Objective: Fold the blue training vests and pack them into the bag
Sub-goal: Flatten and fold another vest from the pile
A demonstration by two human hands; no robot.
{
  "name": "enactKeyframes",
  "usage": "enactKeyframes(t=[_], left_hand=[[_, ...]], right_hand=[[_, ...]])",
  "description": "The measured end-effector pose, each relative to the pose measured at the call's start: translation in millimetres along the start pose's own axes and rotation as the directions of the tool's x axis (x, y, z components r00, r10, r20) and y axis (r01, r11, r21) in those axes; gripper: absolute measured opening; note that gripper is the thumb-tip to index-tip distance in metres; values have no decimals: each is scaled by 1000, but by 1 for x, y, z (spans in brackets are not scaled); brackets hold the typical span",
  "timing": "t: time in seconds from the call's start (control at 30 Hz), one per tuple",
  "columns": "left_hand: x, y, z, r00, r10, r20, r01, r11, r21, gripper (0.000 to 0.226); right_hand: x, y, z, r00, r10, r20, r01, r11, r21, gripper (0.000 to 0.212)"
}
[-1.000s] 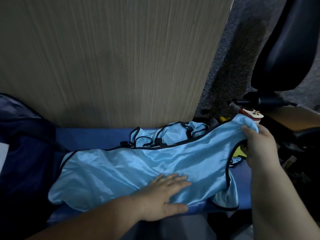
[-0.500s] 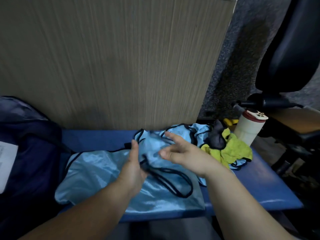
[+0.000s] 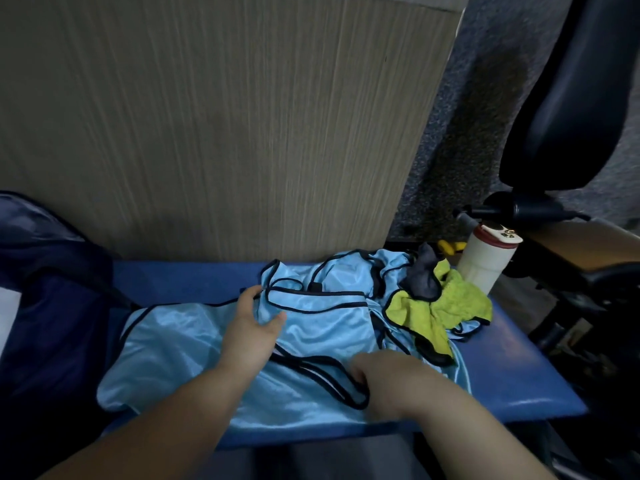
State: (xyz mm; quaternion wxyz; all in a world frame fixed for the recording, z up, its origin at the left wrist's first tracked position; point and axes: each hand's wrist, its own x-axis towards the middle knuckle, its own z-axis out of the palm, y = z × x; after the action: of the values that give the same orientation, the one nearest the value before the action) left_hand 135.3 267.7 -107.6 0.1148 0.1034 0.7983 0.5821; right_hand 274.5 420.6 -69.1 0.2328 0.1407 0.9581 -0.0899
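Plainly outside the bag (image 3: 52, 306), blue vest (image 3: 173, 348).

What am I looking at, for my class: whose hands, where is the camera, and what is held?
No machine here: a person's two bare hands, filmed by one camera worn on the head, looking down. A blue training vest lies spread on a blue padded bench. The left hand rests on it; the right hand seems to pinch its black-edged strap. Behind lie more crumpled vests, a yellow-green cloth and a white tumbler. A dark blue bag sits at the left.
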Motion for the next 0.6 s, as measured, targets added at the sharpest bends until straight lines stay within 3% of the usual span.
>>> enactKeyframes(t=[0.07,0.17,0.27,0.37,0.43,0.5,0.6], left_hand=[[3,-1,-1,1000,-12,-14,12,1000,26,45],[3,-1,-4,999,-28,-27,30,998,58,39],[3,-6,-8,999,1,-37,8,974,224,44],[2,-12,-8,987,134,-92,-73,870,487,59],[-5,-12,-3,946,316,-74,-219,789,575,67],[-16,-12,5,862,504,50,-436,688,581,64],[-26,-17,14,706,648,286,-687,528,500,49]], right_hand=[[-3,3,4,997,-22,-72,21,1000,-9,22],[-13,20,-5,998,-30,-54,33,999,44,27],[-19,25,-11,984,-148,98,144,989,45,27],[-15,21,-10,929,-254,269,207,960,191,31],[-8,23,-5,967,-207,146,165,952,259,22],[2,27,-2,987,-78,-142,117,951,287,6],[17,33,4,870,143,-472,39,934,355,9]])
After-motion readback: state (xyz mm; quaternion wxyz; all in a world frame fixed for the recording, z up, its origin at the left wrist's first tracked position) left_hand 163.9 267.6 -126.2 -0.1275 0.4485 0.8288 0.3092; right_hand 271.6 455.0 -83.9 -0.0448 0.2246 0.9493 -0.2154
